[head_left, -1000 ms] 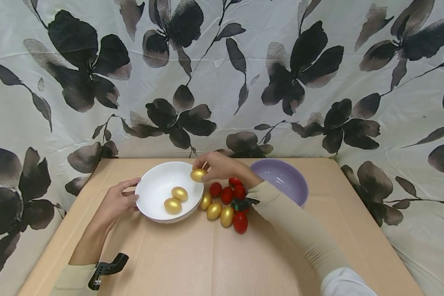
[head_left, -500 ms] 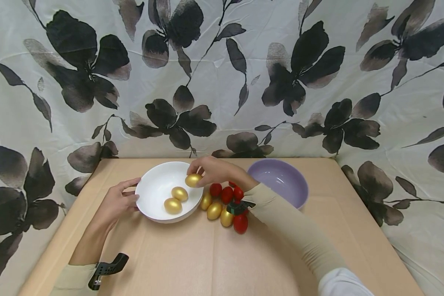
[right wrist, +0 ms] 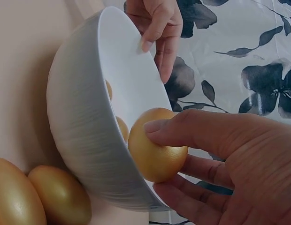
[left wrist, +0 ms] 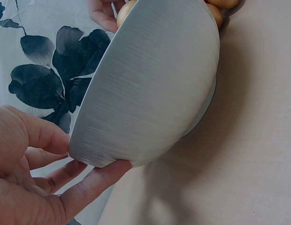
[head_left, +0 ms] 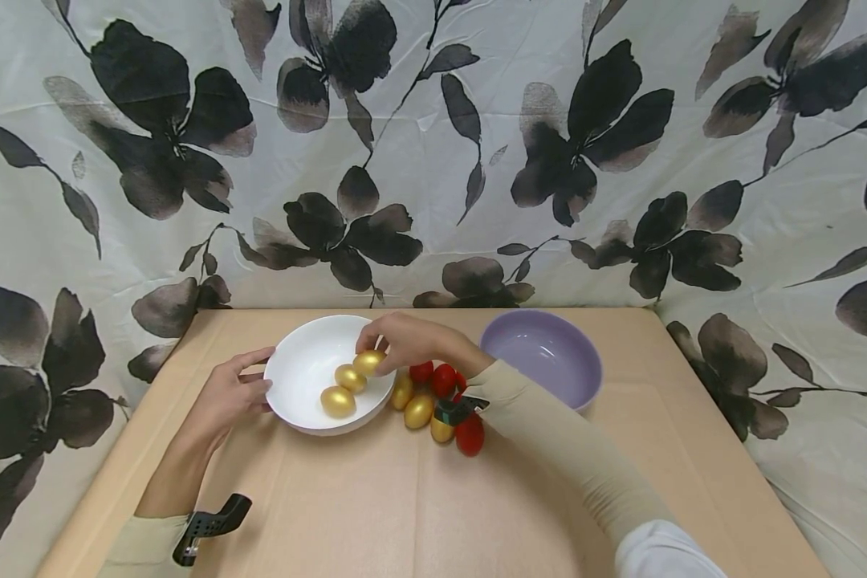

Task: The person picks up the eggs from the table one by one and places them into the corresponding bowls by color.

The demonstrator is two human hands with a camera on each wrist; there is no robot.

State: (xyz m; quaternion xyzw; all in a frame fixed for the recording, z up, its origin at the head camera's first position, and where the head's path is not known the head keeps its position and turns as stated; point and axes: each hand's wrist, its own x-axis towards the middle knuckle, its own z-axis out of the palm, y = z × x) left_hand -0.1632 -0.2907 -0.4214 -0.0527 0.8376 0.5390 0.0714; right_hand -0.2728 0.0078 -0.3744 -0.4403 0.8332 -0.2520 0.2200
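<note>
Over the right side of a white bowl (head_left: 296, 365), my right hand (head_left: 415, 337) pinches a golden egg (right wrist: 157, 152) between thumb and fingers. Inside that bowl lie two more golden eggs (head_left: 338, 401), close to the held one in the head view. My left hand (head_left: 225, 393) holds the bowl's left rim, thumb at the edge and fingers against the outer wall, as the left wrist view (left wrist: 56, 173) shows. Several golden eggs (head_left: 419, 411) and red egg-shaped pieces (head_left: 470, 435) lie on the table right of the bowl, partly hidden under my right wrist.
A purple bowl (head_left: 549, 353) stands at the back right of the wooden table (head_left: 376, 514), partly behind my right forearm. Behind the table's far edge hangs a floral cloth (head_left: 433, 185). Black wrist mounts sit on both sleeves.
My right hand has moved left and down with the golden egg, from the white bowl's right rim to inside its opening. The left hand has stayed at the rim.
</note>
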